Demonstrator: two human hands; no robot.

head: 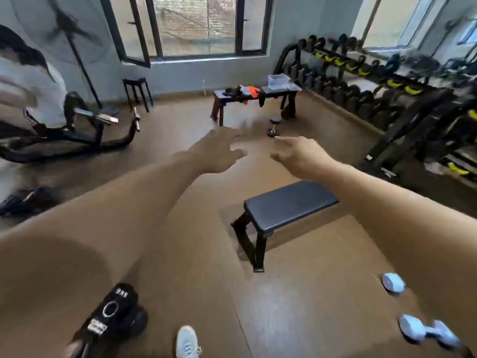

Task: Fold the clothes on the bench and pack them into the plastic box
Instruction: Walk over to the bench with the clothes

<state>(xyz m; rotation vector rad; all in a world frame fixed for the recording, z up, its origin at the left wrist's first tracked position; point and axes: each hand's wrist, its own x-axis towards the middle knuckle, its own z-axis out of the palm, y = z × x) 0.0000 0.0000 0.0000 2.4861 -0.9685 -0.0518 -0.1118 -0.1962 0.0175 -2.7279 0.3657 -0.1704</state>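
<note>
Both of your hands are out in front of you and hold nothing: the left hand [219,153] has its fingers spread and relaxed, and the right hand [300,153] is loosely open too, fingers pointing inward toward the left. They are near each other, at about the same reach, so neither arm has a real head start.

What matters now is where the work lies. The clothes [242,92] sit straight ahead and well beyond your hands, heaped on the far table [294,87] under the window [198,24]. That table runs left to right across your view, so its long side faces you. The pile takes the left and middle of the top; dark pieces lie at the left, an orange one beside them, and something dark hangs over the front edge. The box [278,81] stands at the right end of the same top, just beside the pile, and looks empty, though it is too far and too blurred to be sure.

A nearer bench [289,205] stands between you and the table, slightly right of your line, with a dumbbell [273,126] on the floor past it. You likely need to walk round the bench on the left; then your left hand meets the clothes and your right the box.
</note>
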